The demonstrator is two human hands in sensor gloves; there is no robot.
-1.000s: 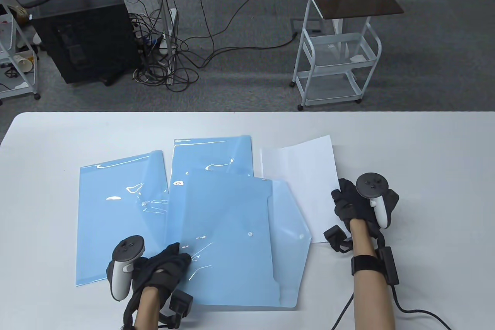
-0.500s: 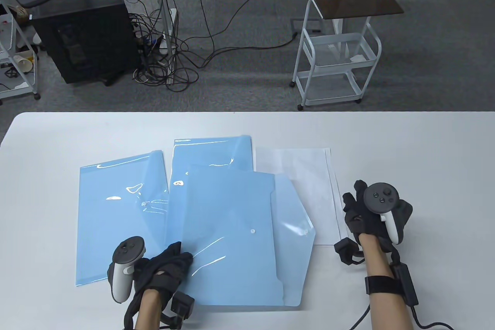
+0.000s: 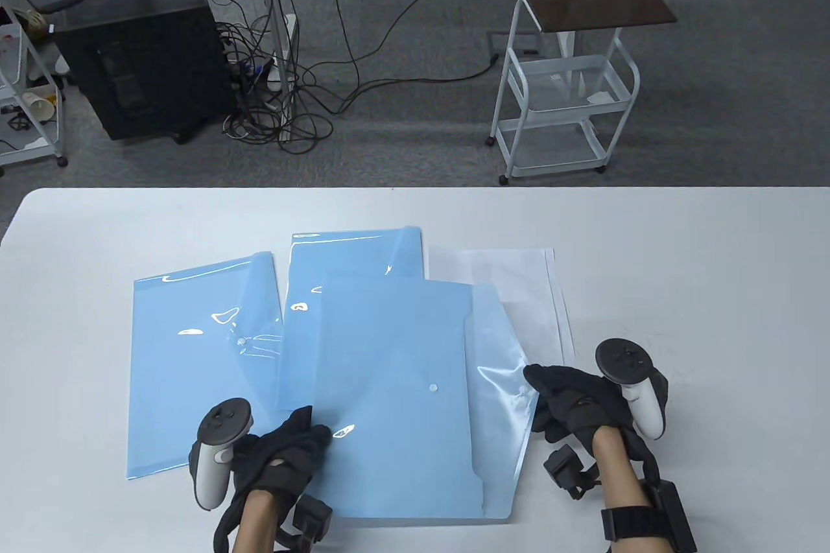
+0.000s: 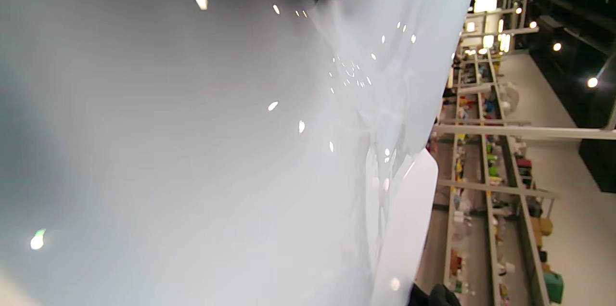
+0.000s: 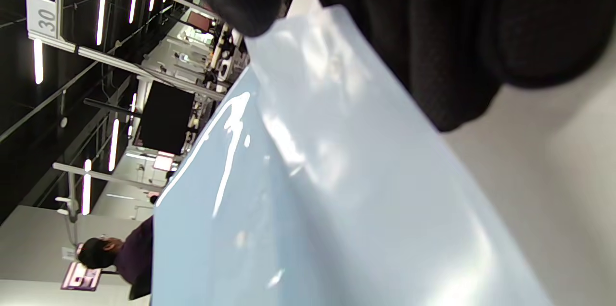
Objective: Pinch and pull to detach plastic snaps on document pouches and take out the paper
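Only the right wrist view shows fingers [image 5: 433,31] pinching the flap [image 5: 337,152].

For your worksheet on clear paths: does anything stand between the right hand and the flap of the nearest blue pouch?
Nothing visible does. The right hand is already at the tip of the flap of the nearest pouch, fingers on it beside the snap. The left hand rests on that pouch's near left corner.
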